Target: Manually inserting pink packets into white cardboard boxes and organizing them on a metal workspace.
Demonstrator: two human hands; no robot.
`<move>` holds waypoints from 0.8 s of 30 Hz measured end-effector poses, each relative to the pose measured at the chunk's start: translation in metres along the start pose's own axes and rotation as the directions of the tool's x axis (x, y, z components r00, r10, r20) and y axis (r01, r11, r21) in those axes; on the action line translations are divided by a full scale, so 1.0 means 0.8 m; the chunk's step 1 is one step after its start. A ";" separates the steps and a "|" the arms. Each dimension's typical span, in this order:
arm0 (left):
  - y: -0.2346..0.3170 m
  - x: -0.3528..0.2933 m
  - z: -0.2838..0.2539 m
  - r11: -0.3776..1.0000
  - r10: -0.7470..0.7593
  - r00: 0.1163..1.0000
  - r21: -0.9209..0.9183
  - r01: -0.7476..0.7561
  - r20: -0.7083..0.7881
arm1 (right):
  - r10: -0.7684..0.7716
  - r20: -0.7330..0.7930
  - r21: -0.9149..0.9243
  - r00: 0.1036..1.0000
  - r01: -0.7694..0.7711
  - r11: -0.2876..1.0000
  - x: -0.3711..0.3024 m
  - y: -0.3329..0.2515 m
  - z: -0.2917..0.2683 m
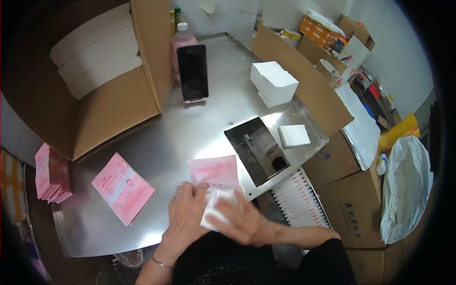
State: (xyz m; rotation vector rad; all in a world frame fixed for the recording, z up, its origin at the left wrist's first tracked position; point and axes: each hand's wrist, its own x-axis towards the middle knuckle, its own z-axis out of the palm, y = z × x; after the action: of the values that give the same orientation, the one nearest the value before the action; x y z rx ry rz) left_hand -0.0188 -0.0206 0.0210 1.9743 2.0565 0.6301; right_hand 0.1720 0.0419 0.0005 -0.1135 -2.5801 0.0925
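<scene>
A pink printed packet [213,170] lies on the metal table in front of me, its near end beneath my fingers. My left hand [186,211] is closed at that near end, fingers bent against the packet and the side of a small white stack of folded tissues [212,209]. Over the stack from the right comes my right hand [244,221], smeared by motion, its fingers wrapped on the white stack. Whether the stack is partly inside the packet is hidden by my hands.
Pink packets lie in a pile [123,187] at left, with more [50,175] at the table's edge. White stacks [275,83] stand at back right beside a rectangular opening [256,149]. A phone [193,73] stands before a bottle; a carton [114,114] fills the left.
</scene>
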 end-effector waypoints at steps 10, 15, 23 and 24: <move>-0.011 -0.022 -0.011 0.999 -0.008 0.995 -0.039 0.004 -0.100 | 0.547 0.085 -0.101 0.833 -0.539 0.836 0.028 0.164 0.074; -0.017 -0.041 -0.008 0.976 0.146 0.967 -0.127 -0.175 -0.208 | 0.760 0.451 -0.241 0.468 -0.756 0.609 0.015 0.171 0.019; -0.119 -0.081 -0.058 0.880 -0.312 0.672 0.063 0.471 -0.671 | 0.577 -0.432 -0.470 0.694 -0.719 0.513 -0.046 0.193 -0.023; -0.132 -0.084 -0.054 0.821 -0.364 0.716 0.157 0.549 -0.596 | 0.634 -0.377 -0.495 0.675 -0.725 0.479 -0.055 0.205 -0.022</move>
State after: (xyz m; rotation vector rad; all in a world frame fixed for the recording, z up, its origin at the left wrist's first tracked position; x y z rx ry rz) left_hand -0.1273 -0.0941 0.0024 1.3785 3.0449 0.8459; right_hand 0.2286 0.2015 -0.0220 -1.3635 -2.1410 -0.4648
